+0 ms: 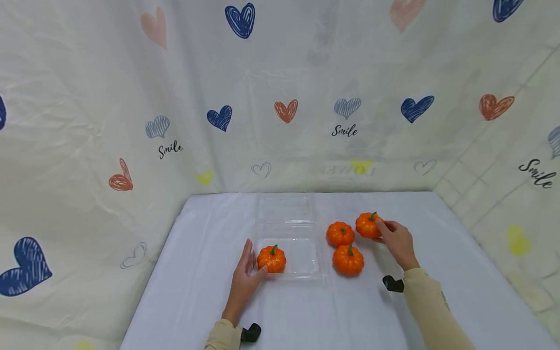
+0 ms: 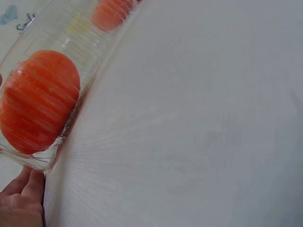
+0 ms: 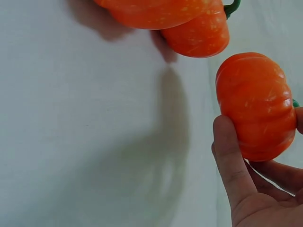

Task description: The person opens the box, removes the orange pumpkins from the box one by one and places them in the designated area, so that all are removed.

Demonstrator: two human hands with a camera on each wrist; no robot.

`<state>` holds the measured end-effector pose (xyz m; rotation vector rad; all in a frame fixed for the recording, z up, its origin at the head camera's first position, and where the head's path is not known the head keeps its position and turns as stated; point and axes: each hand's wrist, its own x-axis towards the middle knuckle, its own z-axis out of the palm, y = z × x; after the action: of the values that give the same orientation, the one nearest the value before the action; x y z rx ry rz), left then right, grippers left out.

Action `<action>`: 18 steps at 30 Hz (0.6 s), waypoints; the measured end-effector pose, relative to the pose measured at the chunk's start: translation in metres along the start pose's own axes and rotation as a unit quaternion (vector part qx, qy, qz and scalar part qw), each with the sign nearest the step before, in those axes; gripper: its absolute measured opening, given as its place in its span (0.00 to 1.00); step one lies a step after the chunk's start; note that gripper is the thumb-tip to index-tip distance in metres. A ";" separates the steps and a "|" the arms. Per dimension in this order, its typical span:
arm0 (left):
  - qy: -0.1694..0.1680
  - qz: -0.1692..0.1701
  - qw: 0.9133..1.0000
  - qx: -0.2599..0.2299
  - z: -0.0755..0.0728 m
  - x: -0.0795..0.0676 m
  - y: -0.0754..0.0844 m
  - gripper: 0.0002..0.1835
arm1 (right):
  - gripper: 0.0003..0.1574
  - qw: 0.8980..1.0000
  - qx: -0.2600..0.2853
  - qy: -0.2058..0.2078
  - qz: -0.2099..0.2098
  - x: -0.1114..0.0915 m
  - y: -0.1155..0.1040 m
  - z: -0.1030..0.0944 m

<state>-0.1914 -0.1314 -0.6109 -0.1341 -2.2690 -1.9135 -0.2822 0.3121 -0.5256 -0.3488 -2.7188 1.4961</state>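
A clear plastic clamshell box point(image 1: 303, 257) lies on the table with its lid point(image 1: 285, 210) folded back. Inside its left half sits a small orange toy pumpkin point(image 1: 272, 259) with a green stem, visible through the ribbed wall in the left wrist view. My left hand point(image 1: 244, 284) holds the box at its front left corner, thumb by the front rim and fingers along the left side. With fingers and thumb, my right hand point(image 1: 399, 244) grips another pumpkin point(image 3: 255, 106), raised over the cloth to the right of the box.
Two more pumpkins, one behind point(image 1: 339, 234) and one in front point(image 1: 348, 262), stand close together between the box and my right hand. White cloth point(image 1: 188, 291) covers the table. Behind it hangs a pale curtain point(image 1: 306, 63) printed with hearts.
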 end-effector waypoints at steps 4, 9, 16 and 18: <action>-0.003 0.000 1.000 0.006 0.000 0.000 0.001 0.50 | 0.53 1.000 0.001 -0.002 0.024 0.002 0.006 0.003; -0.005 -0.010 1.000 0.005 0.000 0.000 0.002 0.49 | 0.52 0.999 -0.005 -0.004 0.050 0.003 0.012 0.006; -0.004 -0.013 1.000 0.011 0.000 0.000 0.003 0.49 | 0.51 0.997 -0.017 -0.008 0.068 0.004 0.016 0.009; -0.004 -0.012 1.000 0.010 0.000 0.000 0.003 0.49 | 0.51 0.997 -0.013 -0.006 0.073 0.005 0.017 0.011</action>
<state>-0.1907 -0.1305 -0.6080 -0.1126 -2.3054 -1.9050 -0.2851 0.3130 -0.5457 -0.5529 -2.7791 1.5003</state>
